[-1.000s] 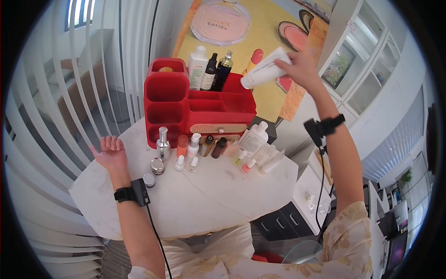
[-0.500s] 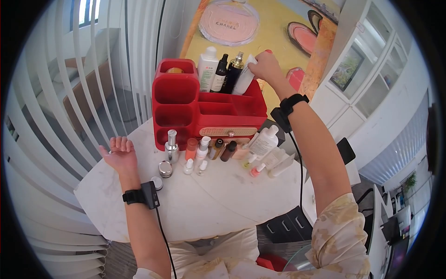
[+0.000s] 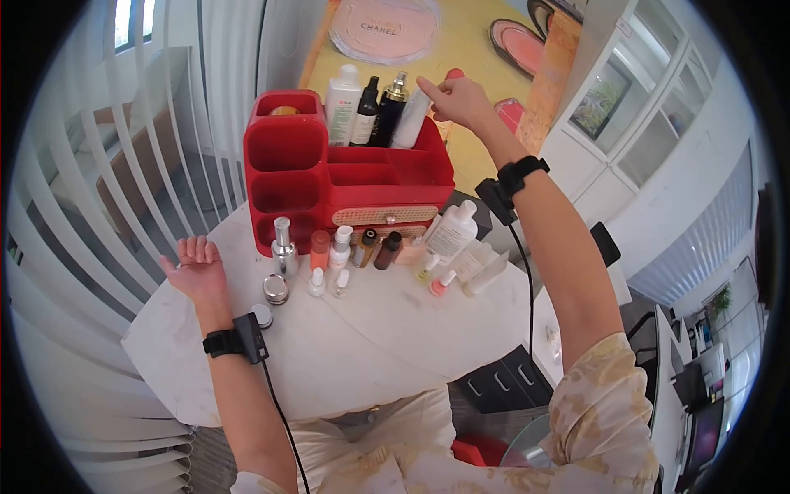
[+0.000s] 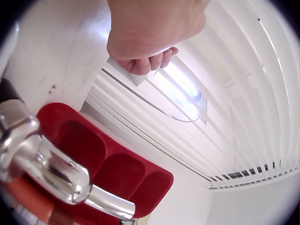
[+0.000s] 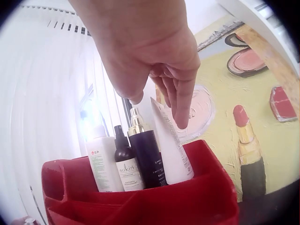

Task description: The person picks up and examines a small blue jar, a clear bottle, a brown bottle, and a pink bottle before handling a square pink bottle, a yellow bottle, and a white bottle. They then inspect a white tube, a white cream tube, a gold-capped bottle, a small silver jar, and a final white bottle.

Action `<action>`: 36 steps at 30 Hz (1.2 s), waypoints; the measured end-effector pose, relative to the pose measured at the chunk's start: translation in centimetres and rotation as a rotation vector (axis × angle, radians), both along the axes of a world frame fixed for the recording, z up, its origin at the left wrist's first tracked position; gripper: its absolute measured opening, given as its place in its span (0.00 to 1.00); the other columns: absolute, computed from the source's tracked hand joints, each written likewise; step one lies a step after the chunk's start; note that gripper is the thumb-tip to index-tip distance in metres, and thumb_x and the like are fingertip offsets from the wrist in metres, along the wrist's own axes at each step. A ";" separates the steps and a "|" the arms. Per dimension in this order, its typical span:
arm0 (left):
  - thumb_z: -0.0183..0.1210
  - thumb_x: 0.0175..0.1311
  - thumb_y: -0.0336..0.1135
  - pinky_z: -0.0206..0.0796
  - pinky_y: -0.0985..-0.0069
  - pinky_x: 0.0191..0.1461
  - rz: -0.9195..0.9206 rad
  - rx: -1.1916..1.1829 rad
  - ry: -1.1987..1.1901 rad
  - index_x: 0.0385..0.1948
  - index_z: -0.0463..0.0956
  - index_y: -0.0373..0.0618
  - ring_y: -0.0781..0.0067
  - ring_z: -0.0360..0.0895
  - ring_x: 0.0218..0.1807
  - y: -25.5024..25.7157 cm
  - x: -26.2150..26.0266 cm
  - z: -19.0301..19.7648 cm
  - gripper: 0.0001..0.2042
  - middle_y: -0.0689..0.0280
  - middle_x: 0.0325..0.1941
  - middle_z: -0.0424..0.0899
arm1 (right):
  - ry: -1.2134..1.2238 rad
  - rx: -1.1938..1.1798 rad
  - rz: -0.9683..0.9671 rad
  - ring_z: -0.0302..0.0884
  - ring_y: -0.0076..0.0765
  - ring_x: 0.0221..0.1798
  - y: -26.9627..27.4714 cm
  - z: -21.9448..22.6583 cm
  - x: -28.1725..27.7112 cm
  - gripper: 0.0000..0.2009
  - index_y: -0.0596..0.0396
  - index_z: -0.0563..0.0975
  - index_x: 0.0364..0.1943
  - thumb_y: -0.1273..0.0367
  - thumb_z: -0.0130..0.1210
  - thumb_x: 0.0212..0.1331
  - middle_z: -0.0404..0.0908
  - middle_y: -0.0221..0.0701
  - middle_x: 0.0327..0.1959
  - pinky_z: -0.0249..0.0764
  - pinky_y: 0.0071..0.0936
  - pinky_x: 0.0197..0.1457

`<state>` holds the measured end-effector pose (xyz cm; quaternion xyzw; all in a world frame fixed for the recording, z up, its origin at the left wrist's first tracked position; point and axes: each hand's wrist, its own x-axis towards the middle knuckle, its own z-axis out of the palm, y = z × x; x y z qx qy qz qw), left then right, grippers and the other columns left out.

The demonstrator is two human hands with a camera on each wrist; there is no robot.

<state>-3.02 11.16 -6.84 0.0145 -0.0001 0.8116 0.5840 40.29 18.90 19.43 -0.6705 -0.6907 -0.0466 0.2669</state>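
Observation:
My right hand is over the back right of a red cosmetics organizer, at the top of a white squeeze tube. In the right wrist view its fingers hang straight beside the tube, with the thumb apart from it. The tube leans in the back compartment beside a dark pump bottle with a gold collar, a black spray bottle and a white bottle. Off to the left, my left hand holds nothing, palm up, fingers loosely bent.
Before the organizer on the marble table stand a silver pump bottle, small cosmetic bottles and two jars, one being a silver jar. A large white bottle stands to the right. Vertical blinds line the left side.
My right hand has brought the white tube left and down into the organizer's back compartment, then loosened from it. The left hand keeps its pose; the head view has shifted slightly.

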 end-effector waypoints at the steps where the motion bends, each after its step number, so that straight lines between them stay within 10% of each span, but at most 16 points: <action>1: 0.32 0.79 0.65 0.44 0.73 0.25 -0.003 -0.009 0.000 0.23 0.58 0.47 0.72 0.49 0.23 0.0 0.1 0.1 0.31 0.69 0.21 0.54 | 0.011 0.068 0.017 0.89 0.40 0.38 -0.6 -0.5 0.6 0.35 0.62 0.86 0.33 0.38 0.52 0.64 0.88 0.40 0.27 0.82 0.33 0.49; 8: 0.31 0.79 0.65 0.45 0.72 0.26 0.005 -0.016 0.005 0.23 0.57 0.47 0.71 0.48 0.23 -0.2 0.0 0.3 0.31 0.68 0.21 0.54 | 0.006 0.091 -0.030 0.87 0.41 0.40 -10.2 -2.9 3.8 0.30 0.63 0.82 0.49 0.45 0.61 0.64 0.87 0.41 0.37 0.80 0.34 0.47; 14: 0.32 0.79 0.66 0.45 0.72 0.26 -0.004 0.038 0.000 0.24 0.58 0.46 0.71 0.49 0.24 0.2 -0.5 -0.6 0.31 0.68 0.21 0.54 | 0.023 -0.532 0.144 0.85 0.38 0.38 -17.4 -8.1 8.1 0.23 0.59 0.83 0.46 0.53 0.68 0.59 0.86 0.38 0.34 0.79 0.32 0.44; 23: 0.35 0.78 0.66 0.43 0.73 0.23 0.040 -0.083 0.000 0.22 0.58 0.48 0.72 0.48 0.21 -0.2 0.0 0.5 0.31 0.69 0.20 0.54 | -0.322 -0.519 -0.035 0.85 0.48 0.46 -19.6 -10.5 6.5 0.15 0.57 0.87 0.37 0.62 0.70 0.49 0.88 0.40 0.39 0.79 0.39 0.48; 36: 0.32 0.79 0.66 0.43 0.73 0.23 0.051 -0.081 0.030 0.21 0.55 0.49 0.73 0.48 0.21 -0.3 0.1 0.7 0.31 0.69 0.20 0.54 | -0.200 -0.041 -0.033 0.86 0.38 0.36 -16.1 4.6 2.9 0.18 0.60 0.86 0.38 0.56 0.65 0.60 0.87 0.40 0.31 0.79 0.32 0.42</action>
